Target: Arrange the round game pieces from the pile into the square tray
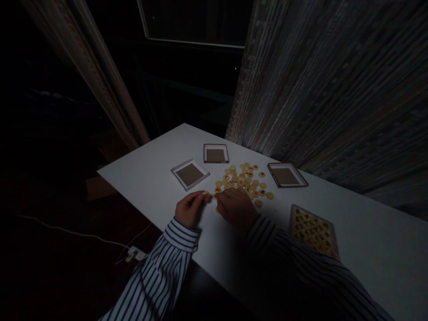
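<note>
My left hand pinches a round, pale yellow xiangqi piece between thumb and fingers, just left of the pile. My right hand is closed with its back towards me, its fingertips around another piece at the pile's near left edge. Part of the pile is hidden beneath it. The loose xiangqi pieces lie heaped in the middle of the white table; some show red or black characters, others lie blank side up. On the right, a box is filled with rows of pieces, partly covered by my right sleeve.
Beyond my left hand lies a shallow white-rimmed box part. Farther back sits a brown-edged one, and another is at the back right. Bead-like curtains hang behind the table. A white power strip lies below left.
</note>
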Motion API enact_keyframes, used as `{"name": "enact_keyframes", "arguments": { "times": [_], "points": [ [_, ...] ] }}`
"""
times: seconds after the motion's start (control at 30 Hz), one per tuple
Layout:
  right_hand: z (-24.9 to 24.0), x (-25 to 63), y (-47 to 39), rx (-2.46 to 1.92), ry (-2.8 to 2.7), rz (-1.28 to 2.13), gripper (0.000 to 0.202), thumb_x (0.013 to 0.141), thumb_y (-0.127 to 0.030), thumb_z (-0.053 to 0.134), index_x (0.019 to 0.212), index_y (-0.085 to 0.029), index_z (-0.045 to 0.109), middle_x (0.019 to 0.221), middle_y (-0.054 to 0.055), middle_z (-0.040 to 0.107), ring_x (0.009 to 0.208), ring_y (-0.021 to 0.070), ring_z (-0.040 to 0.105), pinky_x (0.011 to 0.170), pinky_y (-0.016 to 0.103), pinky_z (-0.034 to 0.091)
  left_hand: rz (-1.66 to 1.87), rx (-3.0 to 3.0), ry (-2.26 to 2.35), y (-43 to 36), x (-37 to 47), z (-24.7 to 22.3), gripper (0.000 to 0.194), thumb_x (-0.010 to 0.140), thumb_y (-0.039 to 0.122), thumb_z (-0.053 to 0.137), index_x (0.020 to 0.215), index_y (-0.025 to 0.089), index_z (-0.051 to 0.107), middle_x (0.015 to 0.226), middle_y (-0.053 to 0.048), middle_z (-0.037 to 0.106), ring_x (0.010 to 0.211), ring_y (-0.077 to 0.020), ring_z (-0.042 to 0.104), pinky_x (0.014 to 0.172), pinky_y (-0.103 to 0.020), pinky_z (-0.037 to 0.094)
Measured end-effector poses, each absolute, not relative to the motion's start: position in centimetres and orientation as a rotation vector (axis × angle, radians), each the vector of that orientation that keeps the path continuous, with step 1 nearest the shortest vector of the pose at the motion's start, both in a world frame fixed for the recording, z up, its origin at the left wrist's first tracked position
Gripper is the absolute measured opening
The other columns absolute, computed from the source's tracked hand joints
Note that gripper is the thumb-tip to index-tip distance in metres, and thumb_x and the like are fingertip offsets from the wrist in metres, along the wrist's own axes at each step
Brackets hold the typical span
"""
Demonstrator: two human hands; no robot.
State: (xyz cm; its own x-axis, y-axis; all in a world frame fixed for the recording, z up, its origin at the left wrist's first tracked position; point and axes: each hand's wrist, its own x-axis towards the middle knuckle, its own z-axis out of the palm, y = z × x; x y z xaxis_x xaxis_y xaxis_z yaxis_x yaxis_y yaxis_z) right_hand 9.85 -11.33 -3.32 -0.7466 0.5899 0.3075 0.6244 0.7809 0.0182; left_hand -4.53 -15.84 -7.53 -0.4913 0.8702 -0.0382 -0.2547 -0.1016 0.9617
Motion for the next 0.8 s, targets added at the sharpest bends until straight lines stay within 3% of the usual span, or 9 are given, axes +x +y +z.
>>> {"name": "enact_keyframes", "arguments": {
  "times": [0.5,0.8],
  "points": [
    [-3.32,10.02,-11.27,-0.922,-2.665,-0.116,0.021,0.085,-0.023,0.042,0.09,-0.017,0.062,0.08,0.005,0.064,0.078,0.0171,0.052,0.07,0.03,0.026,1.695,0.761,1.366,-15.6,-4.67,-8.25,0.042,0.058,0.045,0.07,0.082,0.011,0.067,0.069,-0.007,0.07,0.062,-0.0173,0.065,0.061,-0.03,0.053],
    [-3.47,9.34,-11.29,-0.828,-2.66,0.032,0.024,0.087,-0.032,0.043,0.1,-0.019,0.058,0.09,0.005,0.065,0.084,0.0165,0.054,0.073,0.029,0.028,1.681,0.655,1.296,-15.67,-4.48,-7.38,0.037,0.049,0.041,0.075,0.068,0.012,0.064,0.053,-0.001,0.064,0.049,-0.0119,0.059,0.053,-0.025,0.049]
  ]
}}
